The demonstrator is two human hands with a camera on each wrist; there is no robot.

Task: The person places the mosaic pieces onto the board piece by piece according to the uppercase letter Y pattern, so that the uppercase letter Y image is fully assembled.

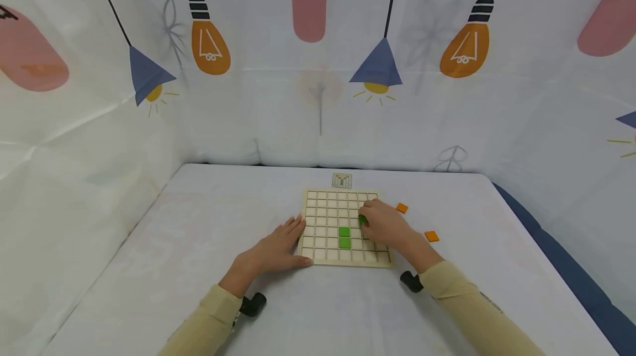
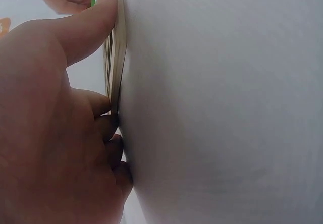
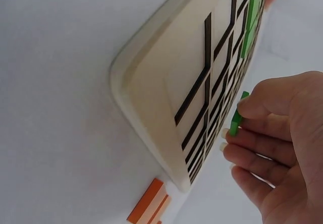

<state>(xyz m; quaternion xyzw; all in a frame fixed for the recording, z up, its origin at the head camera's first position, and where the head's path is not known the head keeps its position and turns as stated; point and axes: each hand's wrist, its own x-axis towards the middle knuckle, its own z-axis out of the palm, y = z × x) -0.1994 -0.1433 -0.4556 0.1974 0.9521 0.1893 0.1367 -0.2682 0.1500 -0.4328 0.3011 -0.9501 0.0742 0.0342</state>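
Currently, two square green tiles (image 1: 344, 238) occupy one gridded board (image 1: 322, 240); right hand (image 1: 385, 224) pinches a third tile (image 3: 236, 123), left hand (image 1: 278, 248) touches board, unclenched.

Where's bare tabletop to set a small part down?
Free: table between its left edge and left hand; also from orange tiles to right edge. Crowded: right side of the board, with right hand pinching a green tile and orange tiles alongside.

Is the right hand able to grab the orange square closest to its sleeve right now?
Probably not: the right hand pinches a green tile, so it's busy, though nothing covers the orange square.
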